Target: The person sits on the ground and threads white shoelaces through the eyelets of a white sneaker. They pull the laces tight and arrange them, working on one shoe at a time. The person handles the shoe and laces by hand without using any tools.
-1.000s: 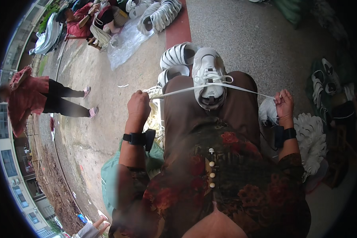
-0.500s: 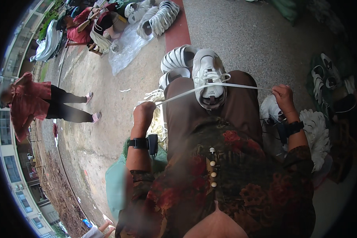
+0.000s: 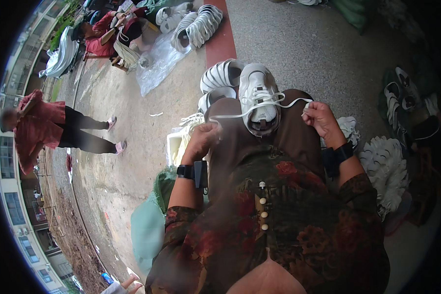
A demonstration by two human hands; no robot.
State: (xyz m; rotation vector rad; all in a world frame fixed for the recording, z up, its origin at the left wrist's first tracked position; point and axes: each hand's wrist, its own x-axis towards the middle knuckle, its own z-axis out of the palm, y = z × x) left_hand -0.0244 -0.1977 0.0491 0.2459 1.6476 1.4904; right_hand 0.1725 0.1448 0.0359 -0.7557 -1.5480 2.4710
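A white and grey sneaker (image 3: 257,90) rests on my lap between my knees, its heel end toward me. White shoelace (image 3: 235,116) runs through its upper eyelets, with one end leading out to each side. My left hand (image 3: 204,139) pinches the left end beside my left thigh. Over my right thigh, my right hand (image 3: 319,116) is closed on the other end. Both stretches of lace hang slack and curved between the shoe and my fingers.
Stacked white shoe uppers (image 3: 222,76) stand beyond my left knee. Cream laces (image 3: 185,139) hang over a white box at my left. A white pile (image 3: 384,164) lies at my right. One person (image 3: 44,120) stands at left; another (image 3: 100,39) sits farther back.
Both hands have come inward toward the shoe. The lace, pulled straight and taut before, now sags in loose curves.
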